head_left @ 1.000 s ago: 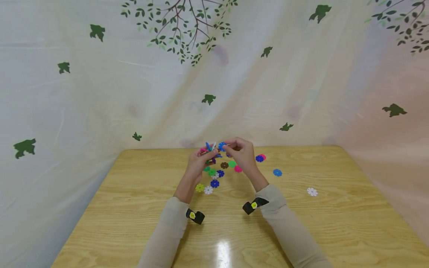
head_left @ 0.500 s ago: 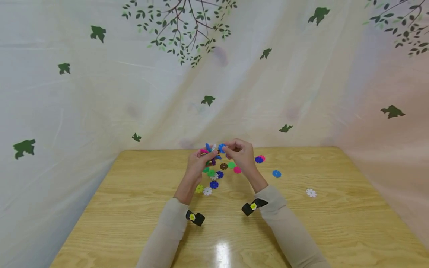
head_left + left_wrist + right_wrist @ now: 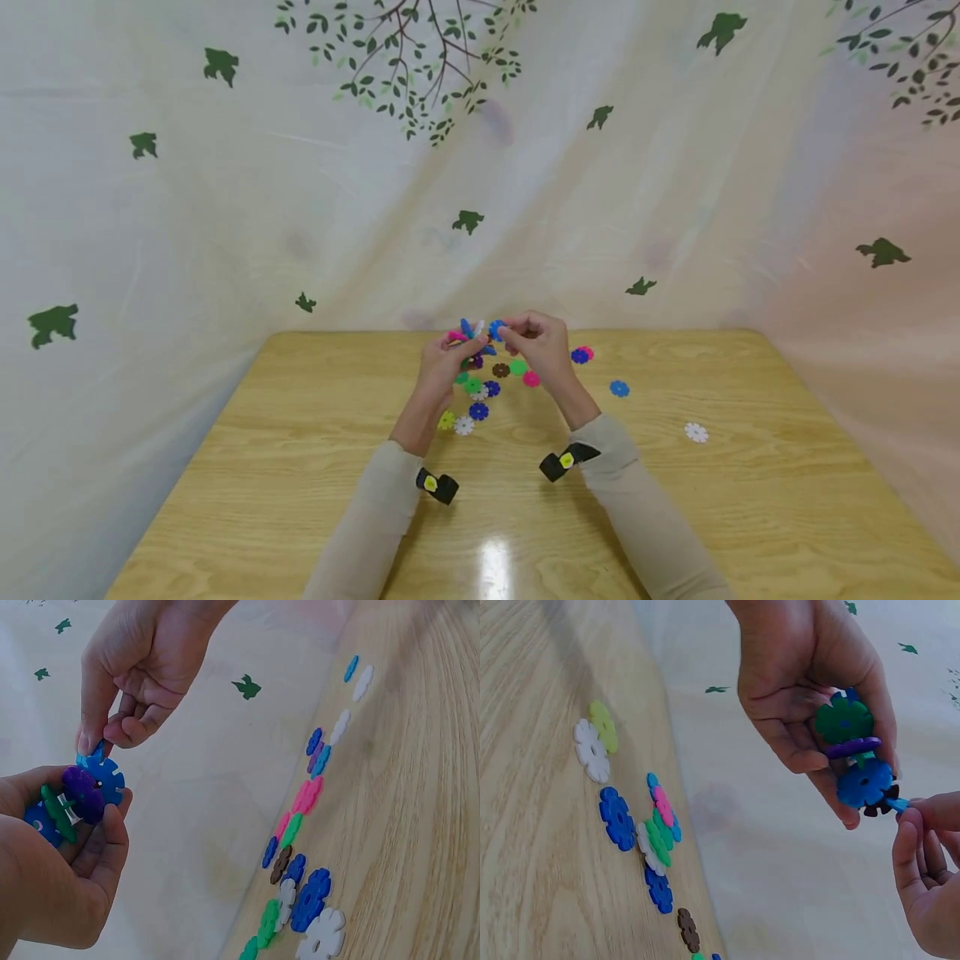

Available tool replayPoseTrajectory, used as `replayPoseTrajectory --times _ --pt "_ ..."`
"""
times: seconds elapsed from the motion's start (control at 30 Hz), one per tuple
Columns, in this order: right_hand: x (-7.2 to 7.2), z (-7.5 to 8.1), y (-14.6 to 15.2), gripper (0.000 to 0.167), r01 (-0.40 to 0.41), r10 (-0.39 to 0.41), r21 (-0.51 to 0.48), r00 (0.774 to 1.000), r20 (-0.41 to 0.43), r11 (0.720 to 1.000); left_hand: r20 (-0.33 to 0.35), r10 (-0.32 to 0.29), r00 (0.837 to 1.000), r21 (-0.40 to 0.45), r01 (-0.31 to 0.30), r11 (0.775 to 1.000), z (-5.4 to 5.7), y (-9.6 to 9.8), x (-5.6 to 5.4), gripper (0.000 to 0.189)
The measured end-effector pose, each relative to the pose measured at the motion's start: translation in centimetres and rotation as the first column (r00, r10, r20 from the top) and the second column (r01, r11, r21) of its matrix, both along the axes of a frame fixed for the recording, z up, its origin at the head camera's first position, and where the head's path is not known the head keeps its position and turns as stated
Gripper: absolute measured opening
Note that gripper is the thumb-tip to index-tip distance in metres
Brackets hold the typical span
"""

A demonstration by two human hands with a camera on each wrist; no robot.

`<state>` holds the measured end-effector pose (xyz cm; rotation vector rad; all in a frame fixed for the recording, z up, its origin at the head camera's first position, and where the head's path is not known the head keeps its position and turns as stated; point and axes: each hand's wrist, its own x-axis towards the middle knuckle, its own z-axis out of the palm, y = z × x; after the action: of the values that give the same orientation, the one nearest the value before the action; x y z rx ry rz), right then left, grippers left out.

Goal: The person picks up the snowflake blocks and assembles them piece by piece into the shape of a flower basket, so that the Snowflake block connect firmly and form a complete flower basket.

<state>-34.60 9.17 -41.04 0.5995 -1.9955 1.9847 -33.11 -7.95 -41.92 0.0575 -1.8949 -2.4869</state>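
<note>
Backdrop cloth (image 3: 525, 267), printed with branches and green birds, fills the upper part of the head view, and a wooden table (image 3: 300, 417) spreads across the lower part. Two pale sleeves (image 3: 363, 517) rise from the bottom edge. Left hand (image 3: 442, 367), just left of centre, curls its fingers round a cluster of joined discs (image 3: 81, 796), with the thumb lying across it. Right hand (image 3: 542, 343), just right of centre, pinches a light blue disc (image 3: 497, 330) between thumb and forefinger.

The telling relation is at those fingertips: in the head view the cluster lies immediately to their left. In the right wrist view the pinched disc shows edge-on at the right of the frame, its flat plane running from the fingertips towards a dark brown disc (image 3: 873, 811) on the cluster's near side. The two seem to touch, but whether their notches are engaged is too small to tell.

Loose notched discs lie on the table below the hands: a bright pink disc (image 3: 531, 378) near centre, a yellow disc (image 3: 446, 419) by the left forearm, and a white disc (image 3: 696, 432) well apart towards the right.
</note>
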Motion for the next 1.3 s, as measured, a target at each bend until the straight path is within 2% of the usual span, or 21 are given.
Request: replayPoseTrajectory --times 0.13,0.3,0.43,0.6,0.77,0.87,0.93,1.0,1.03,1.13,1.23,1.3 --pt "-0.1 0.1 -0.1 0.015 0.002 -0.002 0.017 1.000 0.006 1.000 -0.012 0.009 1.000 -0.043 -0.010 0.999 0.2 -0.1 0.1 0.013" --pt "-0.2 -0.1 0.2 0.015 -0.012 0.009 0.043 0.998 0.061 0.999 -0.014 -0.015 1.000 -0.121 0.013 0.993 0.3 -0.5 0.3 0.015" --pt "0.0 0.1 0.2 0.020 -0.007 0.005 0.022 0.997 0.082 1.000 -0.027 -0.031 0.999 -0.131 0.027 0.991 0.7 -0.6 0.5 0.015" --pt "0.5 0.9 0.0 0.022 0.014 -0.013 -0.001 0.996 0.092 1.000 -0.048 -0.044 0.998 -0.036 0.043 0.998 1.2 -0.4 0.3 0.036" --pt "0.6 1.2 -0.1 0.023 -0.011 0.010 0.006 0.994 0.113 1.000 -0.042 -0.049 0.998 0.088 0.053 0.995 0.7 -0.2 0.0 0.037" --pt "0.5 1.3 0.3 0.026 -0.057 0.046 0.066 0.986 0.159 0.996 -0.027 -0.038 0.999 0.152 0.042 0.988 0.4 -0.2 -0.2 0.028" --pt "0.4 1.5 1.1 0.027 -0.096 0.064 0.151 0.976 0.209 0.984 0.000 -0.035 0.999 0.190 0.034 0.981 0.3 -0.2 -0.3 0.028" --pt "0.3 1.7 2.2 0.029 -0.154 0.084 0.261 0.962 0.259 0.953 0.024 -0.042 0.999 0.220 0.036 0.975 0.3 -0.2 -0.4 0.031" --pt "0.2 1.8 2.7 0.029 -0.179 0.087 0.325 0.956 0.280 0.928 0.037 -0.049 0.998 0.234 0.039 0.972 0.4 -0.3 -0.4 0.035" --pt "-0.4 1.8 4.7 0.029 -0.250 0.097 0.494 0.944 0.314 0.833 0.057 -0.075 0.996 0.249 0.058 0.967 0.6 -0.6 -0.4 0.043" --pt "-0.8 1.6 6.7 0.028 -0.299 0.100 0.605 0.935 0.341 0.738 0.069 -0.091 0.993 0.247 0.072 0.966 0.8 -0.9 -0.4 0.036" --pt "-0.9 1.2 8.0 0.025 -0.329 0.103 0.648 0.927 0.361 0.687 0.074 -0.099 0.992 0.242 0.078 0.967 0.9 -1.0 -0.5 0.029"
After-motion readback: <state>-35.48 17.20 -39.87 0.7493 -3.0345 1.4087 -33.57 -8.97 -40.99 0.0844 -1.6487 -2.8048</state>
